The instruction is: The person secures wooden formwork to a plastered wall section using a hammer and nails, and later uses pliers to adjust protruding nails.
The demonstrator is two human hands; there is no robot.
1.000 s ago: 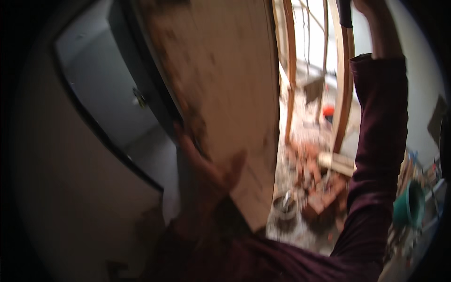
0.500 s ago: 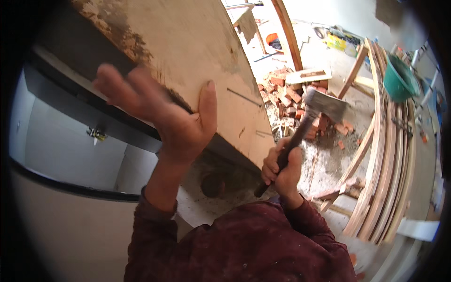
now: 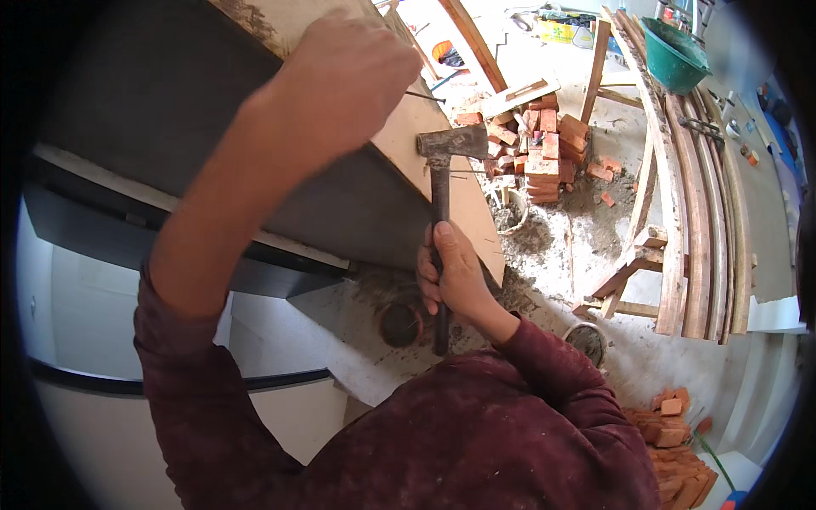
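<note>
My right hand [image 3: 456, 265] is wrapped round the dark handle of a hatchet [image 3: 452, 143], its metal head upright in front of the board's edge. A pale wooden board [image 3: 410, 155] slants away from me at the upper left. Over its far part my left hand [image 3: 353, 81] is raised, fingers curled in; what they hold, if anything, is hidden. Right beside that hand a long nail [image 3: 427, 98] sticks out from the board. Another nail [image 3: 466, 172] shows just below the hatchet head, and small ones stand nearer the board's end.
Broken red bricks [image 3: 544, 157] are heaped beyond the board. On the right, long timbers [image 3: 697, 246] rest on a wooden trestle with a green bucket [image 3: 676, 55] on top. A round bucket [image 3: 586, 340] stands near me. More bricks [image 3: 680, 450] lie at lower right.
My left hand has gone from spread fingers to curled ones and moved up and away, over the board near the nail. The hatchet has swung left and stands more upright. My view has shifted.
</note>
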